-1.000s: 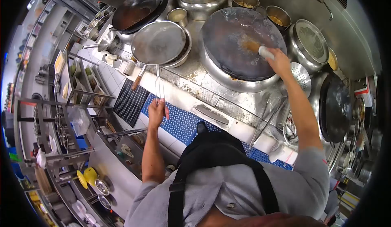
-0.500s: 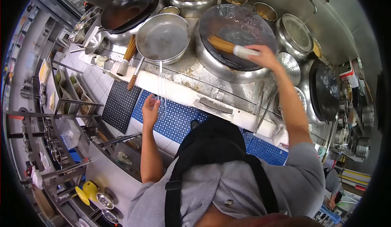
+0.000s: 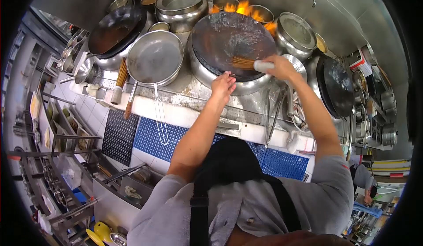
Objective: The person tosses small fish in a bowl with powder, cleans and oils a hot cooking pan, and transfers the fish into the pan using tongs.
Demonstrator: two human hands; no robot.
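My right hand (image 3: 280,67) is wrapped round the white handle of a bamboo brush (image 3: 243,62), whose bristles rest over the lower right part of a big dark wok (image 3: 233,39). At the wok's near edge is my left hand (image 3: 224,87), its fingers close to the rim and partly curled; whether they grip it cannot be made out. Orange flames (image 3: 243,9) rise behind the wok. To its left lies a round strainer (image 3: 155,57) on a metal bowl, its wire handle pointing toward me. A second bamboo brush (image 3: 120,82) lies left of the strainer.
Another dark wok (image 3: 115,31) is at the back left, and one (image 3: 335,86) at the right. Metal pots (image 3: 180,9) line the back. Tongs (image 3: 276,113) and a perforated ladle (image 3: 294,64) lie right of the central wok. A person (image 3: 365,180) is at the far right.
My left hand has moved from beside the strainer's wire handle to the wok's near edge. My right hand and brush stay over the wok. Flames have appeared behind it. The whole view has shifted.
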